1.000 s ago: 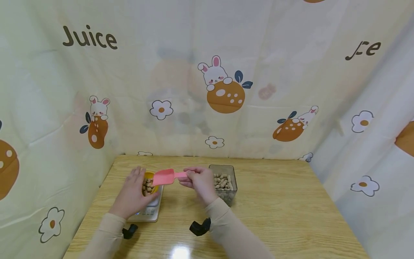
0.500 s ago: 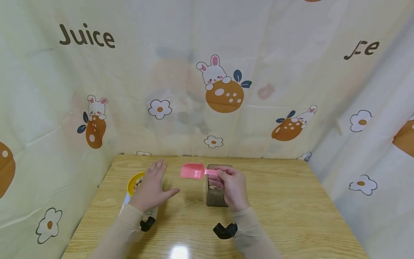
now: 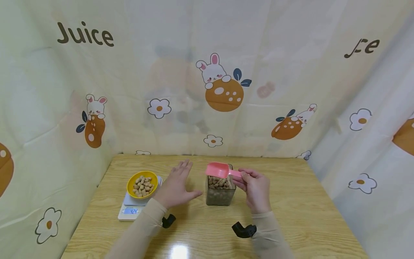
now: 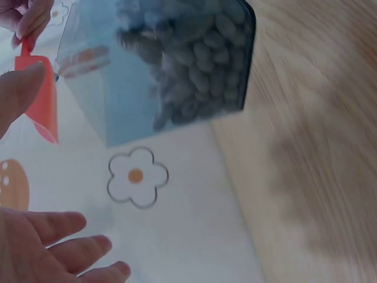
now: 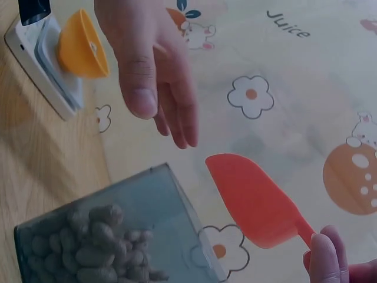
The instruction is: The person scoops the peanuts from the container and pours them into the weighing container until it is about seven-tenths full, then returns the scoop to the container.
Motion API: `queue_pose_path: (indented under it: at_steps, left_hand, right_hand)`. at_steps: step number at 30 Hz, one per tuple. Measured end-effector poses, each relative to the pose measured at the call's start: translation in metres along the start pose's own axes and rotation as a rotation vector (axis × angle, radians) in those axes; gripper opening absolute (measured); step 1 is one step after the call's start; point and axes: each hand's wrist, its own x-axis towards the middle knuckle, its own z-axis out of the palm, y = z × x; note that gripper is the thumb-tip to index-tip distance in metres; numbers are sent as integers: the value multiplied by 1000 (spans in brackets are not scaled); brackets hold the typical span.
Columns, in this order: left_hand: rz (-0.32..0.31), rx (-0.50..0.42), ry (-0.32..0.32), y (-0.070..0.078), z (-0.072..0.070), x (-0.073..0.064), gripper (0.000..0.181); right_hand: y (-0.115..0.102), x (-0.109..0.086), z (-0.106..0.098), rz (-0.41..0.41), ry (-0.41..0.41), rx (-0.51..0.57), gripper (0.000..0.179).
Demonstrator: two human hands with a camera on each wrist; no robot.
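Observation:
My right hand [image 3: 257, 190] pinches the handle of a pink scoop [image 3: 218, 170], held level above a clear grey bin [image 3: 220, 197] of peanuts. In the right wrist view the scoop's bowl [image 5: 250, 200] shows nothing in it. With fingers spread and straight, my left hand [image 3: 176, 187] hovers just left of the bin and holds nothing; in the left wrist view its fingertips stand apart from the bin's wall [image 4: 118, 88]. A yellow bowl [image 3: 129, 187] of peanuts sits on a white kitchen scale [image 3: 122, 215] at the left, whose display seems to read 424.
The wooden table [image 3: 291, 216] ends at the back against a printed curtain [image 3: 181, 136], which also hangs along both sides. A black curved piece [image 3: 244, 230] sticks out at the right wrist, another [image 3: 169, 221] at the left.
Both hands have moved right: the left from beside the yellow bowl to beside the bin, the right carrying the scoop from next to the bowl to over the bin. The bowl and scale are uncovered.

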Motion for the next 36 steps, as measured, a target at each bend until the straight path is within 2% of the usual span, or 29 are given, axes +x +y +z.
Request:
queue_pose_path:
  at_steps: [9,14,20,24,29,36]
  left_hand:
    - [48,5,-22,25,12,15,117]
    - [71,-1,-25,32,17,19,117]
    - [62,1,-37,36,24,24,121]
    - [75,-7,-21,39,27,30,124]
    - [60,15,-41,45,28,36,128]
    - [23,66,-67,50,37,43,136]
  right_hand:
    - [4,-1,-20,-1,42,-29,26]
    - [6,-3,-25,-6,65,-23,23]
    - [5,-4,-27,-48,93,-77,23]
    - [4,-3,-23,-111,114,-150,21]
    - [5,-2,-15,-228,124,-286,19]
    - [10,-5,-6,-439,148,-583,16]
